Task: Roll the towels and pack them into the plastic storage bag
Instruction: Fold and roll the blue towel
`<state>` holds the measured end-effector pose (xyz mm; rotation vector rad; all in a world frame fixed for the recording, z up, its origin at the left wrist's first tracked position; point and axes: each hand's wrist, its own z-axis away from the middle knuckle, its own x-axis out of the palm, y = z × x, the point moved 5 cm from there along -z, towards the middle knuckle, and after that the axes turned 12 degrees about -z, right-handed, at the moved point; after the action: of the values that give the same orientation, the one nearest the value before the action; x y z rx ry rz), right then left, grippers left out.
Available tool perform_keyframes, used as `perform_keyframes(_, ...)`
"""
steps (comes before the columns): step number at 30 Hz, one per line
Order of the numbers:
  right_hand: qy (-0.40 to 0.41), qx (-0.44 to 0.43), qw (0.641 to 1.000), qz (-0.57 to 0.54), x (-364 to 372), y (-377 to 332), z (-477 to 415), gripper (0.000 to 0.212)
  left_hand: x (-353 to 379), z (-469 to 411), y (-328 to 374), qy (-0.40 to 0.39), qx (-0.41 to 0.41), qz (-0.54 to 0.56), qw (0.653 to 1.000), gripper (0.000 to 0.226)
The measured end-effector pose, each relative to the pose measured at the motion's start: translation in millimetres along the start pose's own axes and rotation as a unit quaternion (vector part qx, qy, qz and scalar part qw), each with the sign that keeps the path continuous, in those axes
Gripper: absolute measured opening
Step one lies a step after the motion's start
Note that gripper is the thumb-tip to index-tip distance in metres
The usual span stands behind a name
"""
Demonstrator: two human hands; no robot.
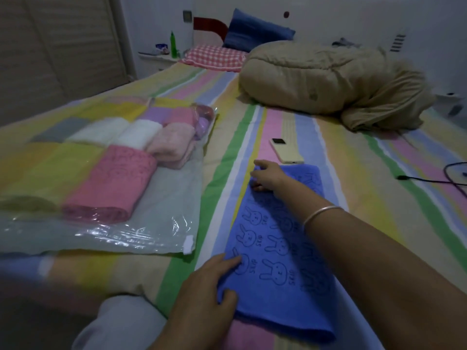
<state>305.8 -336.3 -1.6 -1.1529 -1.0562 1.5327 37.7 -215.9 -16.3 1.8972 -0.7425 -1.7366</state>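
**Blue towel laid flat, ready to roll**

On the striped bed (252, 117), a person has a blue towel (278, 248) spread out lengthwise, printed with rabbit outlines and folded into a long strip. The left hand (204, 296) rests at the near left corner, fingers (227, 261) spread flat on the cloth, thumb at its edge. The right hand (267, 176) reaches to the far end, fingers curled loosely over that corner; whether they pinch it I cannot tell.

This looks like the smoothing step before rolling. Next, I'd judge, one end must be turned over tightly and rolled along the strip, keeping the edges square.

To the left lies the bag (161, 198), clear plastic, holding rolled towels: a pink roll (111, 185) nearest, white and pale pink ones behind. A phone (285, 150) lies just beyond the towel.
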Motion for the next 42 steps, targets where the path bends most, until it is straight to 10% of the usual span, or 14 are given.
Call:
perform_keyframes(7,0.026,-0.206,0.952,0.223,-53.2,11.4,70.2,0.036,-16.8,9.4,18.8,0.024,-0.041,-0.194,0.98,0.071)
perform_keyframes(15,-0.128,-0.295,0.879,0.352,-104.2,78.3,246.9,0.047,7.7,1.2,66.7,0.038,0.26,-0.218,0.94,0.05)
perform_keyframes(20,-0.144,-0.377,0.798,0.447,-97.1,83.3,281.5,0.073,33.8,7.8,57.6,-0.026,0.275,-0.281,0.919,0.056)
perform_keyframes(26,-0.028,-0.405,0.838,0.363,-86.4,80.5,274.4,0.036,30.4,7.9,55.8,-0.014,0.249,-0.271,0.93,0.064)
perform_keyframes(33,-0.022,-0.325,0.915,0.239,-109.8,72.5,281.0,0.046,11.3,7.0,45.3,0.078,0.202,-0.26,0.941,0.057)
perform_keyframes(42,0.039,-0.285,0.957,0.026,-149.4,58.6,309.7,0.021,-12.3,16.1,60.2,0.089,0.153,0.144,0.974,0.023)
